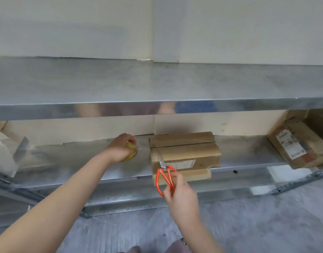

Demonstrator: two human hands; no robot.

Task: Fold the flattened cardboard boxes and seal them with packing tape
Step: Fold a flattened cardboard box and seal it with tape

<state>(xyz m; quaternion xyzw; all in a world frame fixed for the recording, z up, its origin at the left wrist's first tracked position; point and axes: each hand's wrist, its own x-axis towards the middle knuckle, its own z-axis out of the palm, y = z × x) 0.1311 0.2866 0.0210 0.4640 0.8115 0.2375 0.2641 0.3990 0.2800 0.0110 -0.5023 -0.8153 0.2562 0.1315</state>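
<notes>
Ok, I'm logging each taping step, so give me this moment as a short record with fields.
left hand: grips the yellow tape roll at the lower shelf
right hand: holds the orange-handled scissors, blades at the box's near left corner
cardboard box: folded shut, on the lower shelf
tape strip: faint, seems to run from roll to box
labelled box: further right, same shelf

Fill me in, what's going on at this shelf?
A person is taping a folded cardboard box on the lower metal shelf. Left hand grips a yellow tape roll beside the box, with clear tape apparently running to it. Right hand holds orange-handled scissors, blades at the box's left corner, seemingly about to cut.
</notes>
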